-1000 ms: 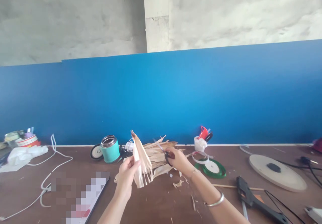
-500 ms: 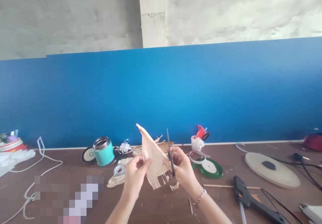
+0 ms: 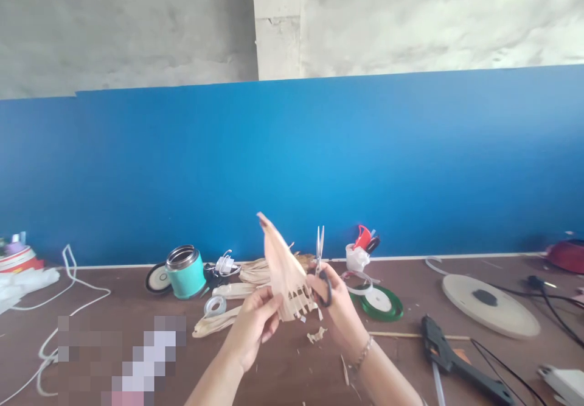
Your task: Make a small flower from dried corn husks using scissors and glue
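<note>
A pale dried husk (image 3: pixel 283 266), pointed at the top and slit into strips along its lower right part, is held up above the table. My left hand (image 3: pixel 255 321) pinches its lower left edge between thumb and fingers. In my right hand (image 3: pixel 336 299) is a pair of scissors (image 3: pixel 320 251), blades pointing up and slightly apart, with a dark handle loop around the fingers. The right fingertips also touch the husk's right edge. A small curled husk scrap (image 3: pixel 317 335) lies on the table below. More husks (image 3: pixel 216 322) lie behind my left hand.
A turquoise jar (image 3: pixel 186 275) stands left, near a roll of tape (image 3: pixel 215 306). Green ribbon spool (image 3: pixel 383 302), white cup (image 3: pixel 357 259), glue gun (image 3: pixel 456 357) with cable and round pale disc (image 3: pixel 490 307) lie right. A blue partition (image 3: pixel 292 168) closes the back.
The husk has turned and shifted slightly right, now showing its slit strips. The scissors have rotated, so their parted blades show. My left hand has moved a little right.
</note>
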### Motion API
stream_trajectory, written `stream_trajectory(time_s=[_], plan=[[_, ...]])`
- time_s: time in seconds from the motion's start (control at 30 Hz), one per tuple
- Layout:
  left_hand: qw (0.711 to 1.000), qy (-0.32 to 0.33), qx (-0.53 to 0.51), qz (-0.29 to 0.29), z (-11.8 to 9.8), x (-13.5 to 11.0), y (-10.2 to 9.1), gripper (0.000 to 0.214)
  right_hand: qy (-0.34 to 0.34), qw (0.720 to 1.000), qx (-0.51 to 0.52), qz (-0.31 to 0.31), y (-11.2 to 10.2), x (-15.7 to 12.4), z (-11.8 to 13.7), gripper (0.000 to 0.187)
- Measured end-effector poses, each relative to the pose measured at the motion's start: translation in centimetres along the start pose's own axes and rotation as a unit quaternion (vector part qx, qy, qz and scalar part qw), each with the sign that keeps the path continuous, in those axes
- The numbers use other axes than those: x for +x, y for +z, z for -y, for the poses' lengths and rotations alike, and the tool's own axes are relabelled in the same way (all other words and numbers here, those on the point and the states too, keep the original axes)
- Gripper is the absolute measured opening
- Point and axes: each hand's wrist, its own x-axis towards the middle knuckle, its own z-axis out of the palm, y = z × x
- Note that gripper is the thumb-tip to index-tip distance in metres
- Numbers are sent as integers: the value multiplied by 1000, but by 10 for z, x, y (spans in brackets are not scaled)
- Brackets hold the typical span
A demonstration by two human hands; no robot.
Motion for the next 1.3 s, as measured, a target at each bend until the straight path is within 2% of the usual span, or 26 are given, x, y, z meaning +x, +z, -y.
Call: stream_trajectory(time_s=[0.07, 0.17, 0.23, 0.3, 0.4, 0.5, 0.6, 0.67, 0.77, 0.9, 0.97, 1.07, 1.2, 1.23, 1.3], plan=[[989, -27, -132, 65, 3, -1, 2, 20, 42, 997, 60, 16, -3, 2, -1, 36], [943, -98, -271, 164, 10, -3, 6, 16, 128, 986, 71, 80, -2, 1, -5, 36], [926, -126, -292, 202, 17, -4, 8, 12, 156, 978, 49, 126, 2, -3, -6, 37], [929, -139, -273, 206, 22, -3, 9, 11, 149, 979, 22, 137, 6, -7, -5, 38], [963, -130, -193, 133, 26, 0, 9, 17, 115, 989, -32, 83, 9, -9, 0, 41], [986, -53, -155, 25, 19, 1, 9, 33, 66, 994, -75, 44, 5, -5, 5, 40], [991, -30, -124, 27, 10, -2, 10, 59, 50, 993, -101, 47, -1, 0, 7, 35], [999, 8, -48, 16, 6, -6, 13, 51, 57, 991, -109, 56, -3, 2, 6, 33], [996, 43, 51, -59, 6, -8, 20, 41, 71, 987, -122, 72, -3, 2, 3, 37], [979, 79, 45, -180, 7, -6, 25, 38, 110, 979, -140, 95, 2, -2, -4, 48], [972, 81, 40, -216, 7, -6, 24, 37, 118, 978, -143, 92, 6, -5, -8, 48], [974, 79, 4, -211, 8, -5, 20, 34, 105, 982, -139, 76, 10, -7, -9, 46], [986, 10, -131, -102, 16, 3, 11, 32, 110, 985, -103, 86, 8, -5, -8, 46], [984, -11, -149, -93, 17, 6, 8, 32, 112, 985, -99, 89, 6, -4, -7, 45], [982, -29, -141, -120, 19, 11, 2, 30, 83, 984, -130, 85, 2, -2, -7, 39]])
